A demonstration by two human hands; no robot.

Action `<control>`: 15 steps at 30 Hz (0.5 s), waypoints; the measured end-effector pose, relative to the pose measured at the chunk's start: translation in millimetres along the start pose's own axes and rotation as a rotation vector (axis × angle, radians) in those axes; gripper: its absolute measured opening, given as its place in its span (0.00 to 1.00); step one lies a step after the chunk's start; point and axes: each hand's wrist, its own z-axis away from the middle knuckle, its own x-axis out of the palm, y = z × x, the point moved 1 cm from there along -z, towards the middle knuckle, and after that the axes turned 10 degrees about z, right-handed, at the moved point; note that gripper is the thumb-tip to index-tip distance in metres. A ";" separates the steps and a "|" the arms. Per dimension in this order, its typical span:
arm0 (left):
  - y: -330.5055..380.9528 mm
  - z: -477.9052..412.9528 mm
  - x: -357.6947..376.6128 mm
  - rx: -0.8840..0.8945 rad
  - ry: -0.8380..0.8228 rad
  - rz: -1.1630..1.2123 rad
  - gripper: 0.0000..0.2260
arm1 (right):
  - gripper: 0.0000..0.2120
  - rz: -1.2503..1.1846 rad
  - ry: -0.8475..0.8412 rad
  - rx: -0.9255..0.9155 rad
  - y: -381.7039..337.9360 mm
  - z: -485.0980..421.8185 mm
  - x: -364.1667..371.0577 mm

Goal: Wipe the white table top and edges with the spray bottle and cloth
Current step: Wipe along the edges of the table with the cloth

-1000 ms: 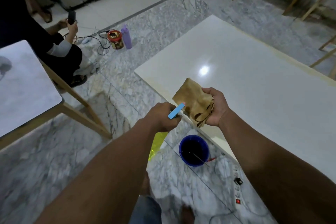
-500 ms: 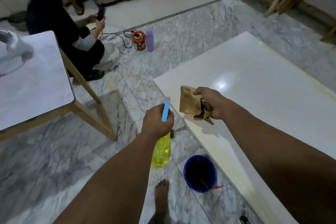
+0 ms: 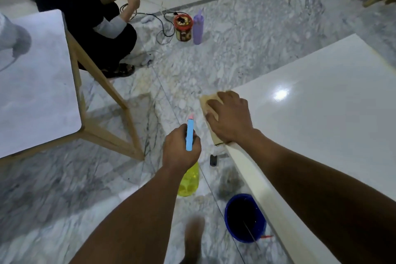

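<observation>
— What has changed for us in the last half second?
— Our right grip (image 3: 230, 117) held the cloth (image 3: 206, 100) bunched above the white desk (image 3: 321, 113). Now it presses the cloth flat on the desk's corner, fingers spread and clasping nothing.
— And the spray bottle (image 3: 189, 180)?
— Our left grip (image 3: 181, 149) is still curled tight round its neck, just off that corner and apart from the desk. Its long axis is near upright, with the yellow body hanging floorward. The blue head points away from us, pink tip foremost.
</observation>
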 end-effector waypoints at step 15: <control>-33.8 40.7 33.6 -0.025 -0.025 0.014 0.10 | 0.31 0.104 0.069 -0.157 -1.3 12.1 53.7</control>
